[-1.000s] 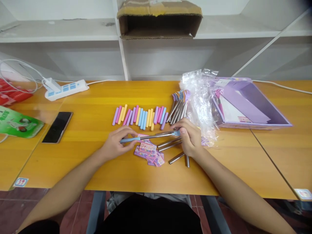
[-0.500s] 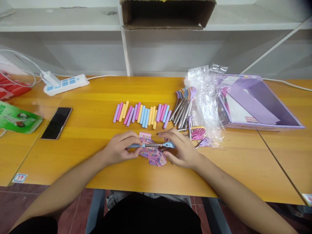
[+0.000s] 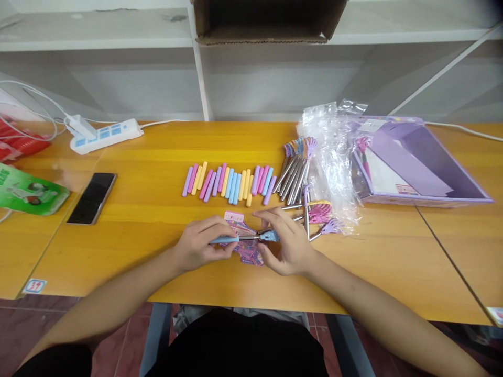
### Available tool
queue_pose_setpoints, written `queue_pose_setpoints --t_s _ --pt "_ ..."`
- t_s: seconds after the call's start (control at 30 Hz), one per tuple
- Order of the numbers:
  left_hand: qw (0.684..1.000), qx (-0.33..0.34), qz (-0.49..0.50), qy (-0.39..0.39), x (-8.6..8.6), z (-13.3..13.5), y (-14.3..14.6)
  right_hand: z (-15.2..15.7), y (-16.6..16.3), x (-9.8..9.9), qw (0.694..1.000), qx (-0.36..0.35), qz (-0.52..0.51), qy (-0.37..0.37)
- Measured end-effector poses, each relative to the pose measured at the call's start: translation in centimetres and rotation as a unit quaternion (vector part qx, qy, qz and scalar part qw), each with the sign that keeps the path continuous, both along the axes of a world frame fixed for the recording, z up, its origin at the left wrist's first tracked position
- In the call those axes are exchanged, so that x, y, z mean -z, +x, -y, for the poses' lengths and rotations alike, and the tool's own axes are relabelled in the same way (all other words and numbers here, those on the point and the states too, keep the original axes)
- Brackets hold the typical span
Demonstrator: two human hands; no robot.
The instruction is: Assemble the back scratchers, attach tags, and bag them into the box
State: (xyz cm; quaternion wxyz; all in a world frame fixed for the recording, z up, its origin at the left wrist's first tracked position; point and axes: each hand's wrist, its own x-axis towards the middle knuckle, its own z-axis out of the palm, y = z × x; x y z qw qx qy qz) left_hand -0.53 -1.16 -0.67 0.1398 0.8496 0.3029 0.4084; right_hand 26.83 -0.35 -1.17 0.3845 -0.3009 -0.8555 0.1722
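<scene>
Both hands hold one small telescopic back-scratcher (image 3: 247, 238) with a blue grip and a blue claw head, just above the yellow table (image 3: 157, 262). My left hand (image 3: 198, 243) pinches the blue grip end. My right hand (image 3: 286, 243) is closed round the blue claw end. The metal shaft between them looks short. Under the hands lies a small pile of pink sticker cards (image 3: 243, 248). A row of pastel rubber sleeves (image 3: 230, 184) lies behind the hands. Right of that row rests a bundle of metal scratchers (image 3: 294, 175), with loose ones (image 3: 320, 217) nearer my right hand.
Crumpled clear plastic wrap (image 3: 332, 157) and an open purple box (image 3: 416, 162) sit at the right. A black phone (image 3: 91, 198), a green packet (image 3: 27, 191) and a white power strip (image 3: 106, 135) lie at the left. A cardboard box (image 3: 269, 21) stands on the white shelf behind.
The hands have drawn closer together and the scratcher between them is shorter than a second ago. The right hand has slid left, uncovering loose scratchers on the table.
</scene>
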Motion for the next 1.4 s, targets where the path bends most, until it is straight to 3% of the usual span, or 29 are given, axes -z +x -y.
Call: queue_pose_setpoints --t_s 0.2,0.33,0.47,0.63,0.87,1.07,1.2,1.4 --pt "0.999 0.002 0.017 -0.032 -0.1 -0.2 0.0 -0.3 -0.2 -0.7 0.999 0.033 0.024 0.005" --pt "0.994 -0.006 0.018 -0.104 -0.3 -1.5 -1.1 -2.2 1.4 -1.4 0.994 -0.011 0.111 -0.008" --pt "0.980 -0.003 -0.106 -0.165 -0.9 -2.4 -2.2 -3.8 2.9 -1.0 0.969 -0.041 0.224 0.095" --pt "0.949 -0.006 -0.293 -0.115 -2.4 -1.2 -1.3 -3.3 1.9 -1.4 0.932 -0.005 0.312 0.183" --pt "0.934 -0.033 -0.352 -0.050 -2.9 2.1 -0.2 0.3 0.2 -1.7 0.932 0.017 0.290 0.217" --pt "0.935 -0.060 -0.343 -0.062 -3.8 3.7 -4.9 1.2 4.5 -2.2 0.936 0.057 0.271 0.217" --pt "0.937 -0.041 -0.336 -0.087 -4.4 5.1 -8.5 2.4 7.9 -2.5 0.936 0.056 0.270 0.217" --pt "0.943 -0.033 -0.314 -0.105 -3.3 6.9 -12.2 4.1 13.2 -1.4 0.930 0.067 0.279 0.229"
